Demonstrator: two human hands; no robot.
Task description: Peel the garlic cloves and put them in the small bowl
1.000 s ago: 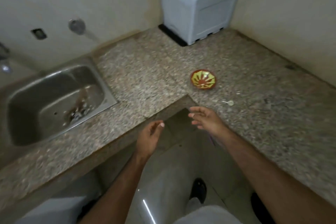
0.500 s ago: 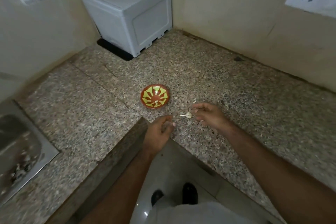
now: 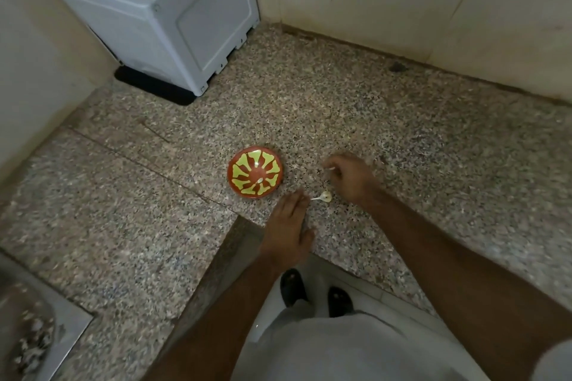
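Bowl (image 3: 255, 172) beside garlic clove (image 3: 324, 196) | hands near | white box (image 3: 161, 12) behind, possibly appliance

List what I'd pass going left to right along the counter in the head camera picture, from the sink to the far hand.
sink → small bowl → left hand → garlic clove → right hand, which seems to pinch a small pale piece.

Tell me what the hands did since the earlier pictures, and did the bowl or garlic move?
The right hand reached forward past the near garlic clove and now pinches another small white piece. The left hand came onto the counter, fingers straight, tips near the clove. The bowl and that clove stayed put; the view swung right and closer.
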